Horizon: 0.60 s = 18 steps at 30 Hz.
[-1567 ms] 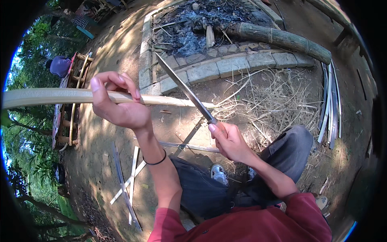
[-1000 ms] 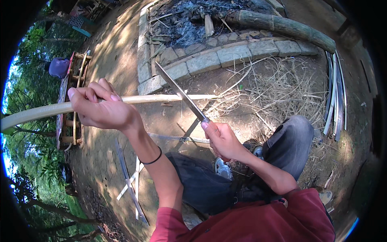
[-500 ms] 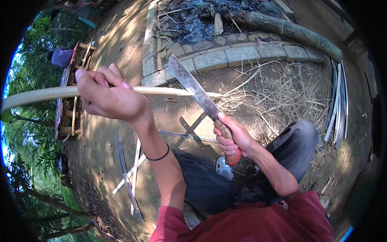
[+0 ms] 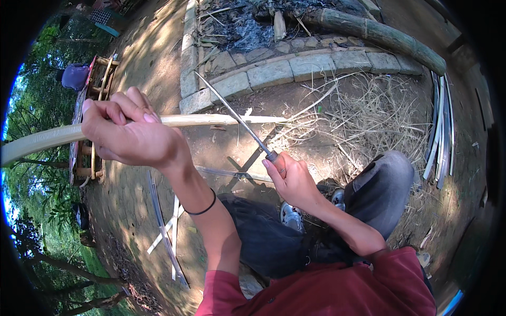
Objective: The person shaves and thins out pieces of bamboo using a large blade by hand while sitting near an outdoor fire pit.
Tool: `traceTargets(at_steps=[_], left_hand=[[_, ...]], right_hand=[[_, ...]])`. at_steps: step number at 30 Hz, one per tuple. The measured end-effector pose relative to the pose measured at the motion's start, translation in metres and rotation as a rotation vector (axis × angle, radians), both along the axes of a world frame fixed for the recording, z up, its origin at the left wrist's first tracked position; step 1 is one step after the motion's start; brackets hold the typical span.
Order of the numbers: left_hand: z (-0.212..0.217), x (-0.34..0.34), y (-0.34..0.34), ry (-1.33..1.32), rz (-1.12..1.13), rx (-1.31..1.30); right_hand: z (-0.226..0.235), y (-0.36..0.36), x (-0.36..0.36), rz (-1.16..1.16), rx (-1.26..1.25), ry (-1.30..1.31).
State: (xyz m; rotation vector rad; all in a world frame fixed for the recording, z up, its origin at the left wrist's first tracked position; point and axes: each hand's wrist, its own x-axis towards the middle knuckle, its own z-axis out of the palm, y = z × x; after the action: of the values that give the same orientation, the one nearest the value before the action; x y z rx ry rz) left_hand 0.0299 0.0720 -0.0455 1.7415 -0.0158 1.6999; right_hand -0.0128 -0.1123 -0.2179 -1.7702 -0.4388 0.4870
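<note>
My left hand is closed round a long pale strip that looks like bamboo. The strip runs level across the view, curving down past the left rim, and its thin right end reaches toward the shavings. In my right hand is a machete, gripped by its wooden handle. Its blade slants up and to the left, turned nearly edge-on, and crosses the strip to the right of my left hand. A small pale sliver stands up from the strip by the blade. Most of the handle is hidden by my fingers.
Thin shavings lie heaped on the ground at right. A stone-block border rings an ash pit, with a thick bamboo pole across it. Split strips lie far right, others left of my legs. A bamboo bench stands left.
The machete has turned from showing its flat side to nearly edge-on, its tip shifting left. My left hand has moved slightly left and down. A sliver now sticks up from the strip.
</note>
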Motion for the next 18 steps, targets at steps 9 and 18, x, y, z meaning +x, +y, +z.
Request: traceTargets(at_steps=[9,18], left_hand=[[0.006,-0.001,-0.011,-0.009,-0.127,-0.222],[0.006,0.002,-0.027,0.042,-0.005,-0.214]], right_hand=[[0.013,0.004,-0.007,-0.027,0.094,-0.029],[0.005,0.0,0.004,-0.016,0.061,0.139]])
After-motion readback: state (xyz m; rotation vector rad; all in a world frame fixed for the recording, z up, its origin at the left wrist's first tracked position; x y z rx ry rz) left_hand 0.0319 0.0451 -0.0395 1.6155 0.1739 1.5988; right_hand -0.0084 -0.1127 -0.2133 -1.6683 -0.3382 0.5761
